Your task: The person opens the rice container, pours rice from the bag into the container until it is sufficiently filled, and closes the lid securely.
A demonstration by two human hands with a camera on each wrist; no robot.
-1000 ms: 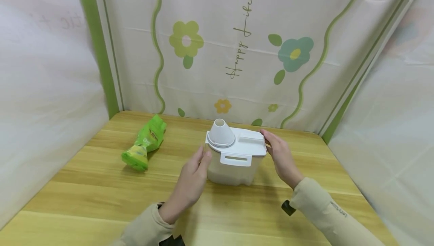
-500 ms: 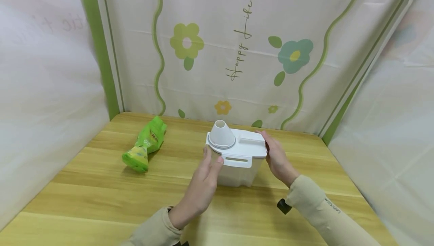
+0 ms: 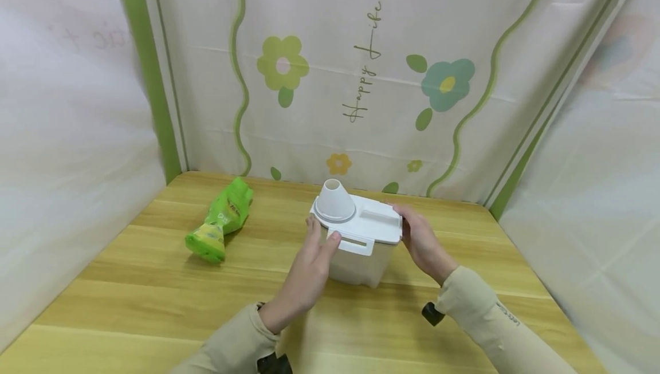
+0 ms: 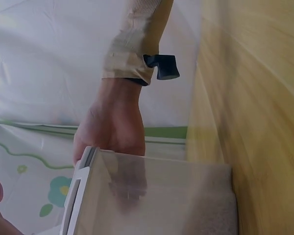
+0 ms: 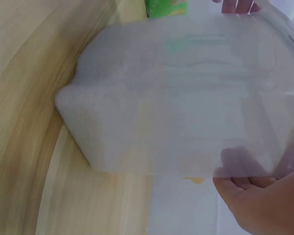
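Observation:
A translucent plastic storage box (image 3: 360,268) with a white lid (image 3: 378,222) stands on the table between both hands. A white cone-shaped cap (image 3: 335,202) rises from the lid's left end. The slotted white latch (image 3: 358,244) juts out from the near side. My left hand (image 3: 307,271) holds the left front corner, thumb on the latch's end. My right hand (image 3: 424,245) grips the right end, its fingers partly hidden behind the box. Through the wall in the left wrist view, grainy pale contents (image 4: 215,215) show low in the box.
A green and yellow bag (image 3: 222,222), gathered at its middle, lies on the left of the wooden table (image 3: 154,299). Fabric walls (image 3: 319,133) with printed flowers enclose the back and both sides.
My left hand has shifted right along the box, its thumb now on the latch. The box has turned slightly, its right end nearer to me. The bag has not moved.

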